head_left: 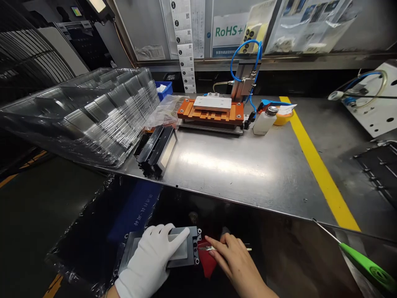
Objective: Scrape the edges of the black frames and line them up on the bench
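Note:
A dark grey rectangular part [192, 231] with a lighter raised panel lies low in the view, below the bench edge. My left hand [151, 256], in a white glove, grips it from the left, fingers along the top and thumb-side over the panel. Bare, my right hand [234, 258] is closed on a thin knife-like tool [208, 248], whose blade tip is at the part's right end, among the small holes. A red piece [207, 263] shows beneath the blade. The part's left portion is partly hidden by the glove.
On the metal bench [223, 165] stand an orange fixture [187, 111], black parts [159, 151], a white bottle [265, 122] and stacked clear trays [114, 120]. A green-handled tool [366, 263] is at the lower right. A blue bin [166, 92] sits behind.

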`<action>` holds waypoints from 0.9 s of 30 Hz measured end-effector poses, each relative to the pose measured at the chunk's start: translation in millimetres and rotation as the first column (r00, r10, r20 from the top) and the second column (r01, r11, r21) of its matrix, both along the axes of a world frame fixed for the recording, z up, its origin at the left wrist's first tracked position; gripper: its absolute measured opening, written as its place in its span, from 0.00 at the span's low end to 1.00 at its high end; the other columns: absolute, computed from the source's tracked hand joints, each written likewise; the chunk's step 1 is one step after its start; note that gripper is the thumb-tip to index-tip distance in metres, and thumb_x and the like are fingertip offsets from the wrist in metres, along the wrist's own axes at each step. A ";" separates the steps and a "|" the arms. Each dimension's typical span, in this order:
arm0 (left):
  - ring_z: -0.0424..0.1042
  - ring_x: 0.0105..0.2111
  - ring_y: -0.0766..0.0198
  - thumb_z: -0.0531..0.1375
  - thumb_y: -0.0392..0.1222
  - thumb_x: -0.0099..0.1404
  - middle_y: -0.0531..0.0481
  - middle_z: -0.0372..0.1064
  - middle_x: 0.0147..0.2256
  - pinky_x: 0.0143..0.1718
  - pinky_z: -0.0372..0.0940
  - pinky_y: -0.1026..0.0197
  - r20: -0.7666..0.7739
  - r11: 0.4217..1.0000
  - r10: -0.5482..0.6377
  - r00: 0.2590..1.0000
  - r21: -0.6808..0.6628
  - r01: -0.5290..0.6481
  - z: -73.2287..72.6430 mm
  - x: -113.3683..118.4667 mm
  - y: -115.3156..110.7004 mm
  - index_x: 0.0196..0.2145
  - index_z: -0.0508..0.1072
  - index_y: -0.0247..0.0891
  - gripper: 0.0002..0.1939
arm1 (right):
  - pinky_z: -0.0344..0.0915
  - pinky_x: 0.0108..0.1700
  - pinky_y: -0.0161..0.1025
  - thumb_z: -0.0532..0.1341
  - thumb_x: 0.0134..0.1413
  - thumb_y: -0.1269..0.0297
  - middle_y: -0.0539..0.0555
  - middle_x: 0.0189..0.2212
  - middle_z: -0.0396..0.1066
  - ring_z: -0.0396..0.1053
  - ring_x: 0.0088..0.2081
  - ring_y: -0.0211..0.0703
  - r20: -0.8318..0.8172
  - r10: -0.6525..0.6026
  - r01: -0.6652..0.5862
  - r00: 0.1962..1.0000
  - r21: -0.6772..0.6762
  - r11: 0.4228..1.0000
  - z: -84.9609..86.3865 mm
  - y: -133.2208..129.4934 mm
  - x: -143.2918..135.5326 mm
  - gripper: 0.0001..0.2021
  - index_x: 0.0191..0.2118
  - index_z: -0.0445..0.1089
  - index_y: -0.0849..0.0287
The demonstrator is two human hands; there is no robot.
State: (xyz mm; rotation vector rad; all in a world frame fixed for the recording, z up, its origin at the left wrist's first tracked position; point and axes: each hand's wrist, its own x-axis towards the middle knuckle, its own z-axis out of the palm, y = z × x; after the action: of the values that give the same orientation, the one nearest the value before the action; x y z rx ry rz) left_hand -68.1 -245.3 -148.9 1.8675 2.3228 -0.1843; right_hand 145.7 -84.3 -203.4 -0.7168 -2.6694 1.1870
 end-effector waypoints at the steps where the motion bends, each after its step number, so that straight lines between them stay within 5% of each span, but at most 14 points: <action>1: 0.67 0.48 0.45 0.57 0.25 0.47 0.38 0.62 0.54 0.49 0.60 0.43 0.007 1.000 0.001 1.000 -0.009 -0.001 1.5 0.4 0.1 0.65 0.54 0.57 0.50 | 0.66 0.37 0.47 0.49 0.71 0.51 0.57 0.37 0.69 0.67 0.36 0.48 -0.039 0.020 -0.016 0.999 0.097 0.995 -0.3 1.3 -0.7 0.20 0.61 0.68 0.44; 6: 0.67 0.50 0.43 0.56 0.26 0.50 0.37 0.62 0.55 0.48 0.60 0.43 0.005 0.998 -0.025 1.000 -0.057 0.025 7.4 1.9 1.4 0.66 0.53 0.57 0.49 | 0.65 0.32 0.42 0.56 0.69 0.62 0.56 0.34 0.68 0.66 0.32 0.46 -0.136 0.097 -0.042 0.986 0.360 0.932 2.2 3.2 -5.8 0.15 0.58 0.69 0.53; 16: 0.66 0.49 0.45 0.56 0.25 0.46 0.40 0.62 0.56 0.50 0.60 0.43 0.061 0.965 -0.083 0.995 -0.242 0.096 35.1 -2.2 16.3 0.65 0.55 0.57 0.50 | 0.64 0.33 0.40 0.53 0.70 0.61 0.56 0.33 0.67 0.64 0.32 0.44 -0.166 0.189 -0.094 0.968 0.458 0.884 3.5 13.9 -9.4 0.17 0.59 0.68 0.56; 23: 0.68 0.42 0.45 0.58 0.28 0.45 0.43 0.66 0.48 0.40 0.64 0.46 0.128 0.955 -0.191 0.973 -0.207 0.214 52.9 -8.0 21.3 0.58 0.62 0.55 0.43 | 0.64 0.35 0.40 0.51 0.71 0.56 0.57 0.34 0.70 0.66 0.33 0.44 -0.141 0.272 -0.188 0.952 0.435 0.881 8.3 20.3 -12.2 0.19 0.59 0.69 0.55; 27: 0.67 0.43 0.44 0.60 0.31 0.46 0.47 0.66 0.49 0.38 0.63 0.47 0.174 0.968 -0.124 0.977 -0.195 0.158 51.8 -6.6 20.9 0.59 0.59 0.62 0.44 | 0.66 0.38 0.43 0.50 0.72 0.53 0.59 0.37 0.72 0.69 0.36 0.48 -0.102 0.221 -0.191 0.970 0.244 0.951 8.4 14.8 -5.3 0.21 0.60 0.69 0.53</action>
State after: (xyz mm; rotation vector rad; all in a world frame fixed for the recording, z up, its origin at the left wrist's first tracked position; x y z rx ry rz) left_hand -74.7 -224.3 -97.1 1.8693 1.9835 -0.2715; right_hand 140.4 -69.5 -195.0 -0.3191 -2.7614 0.9016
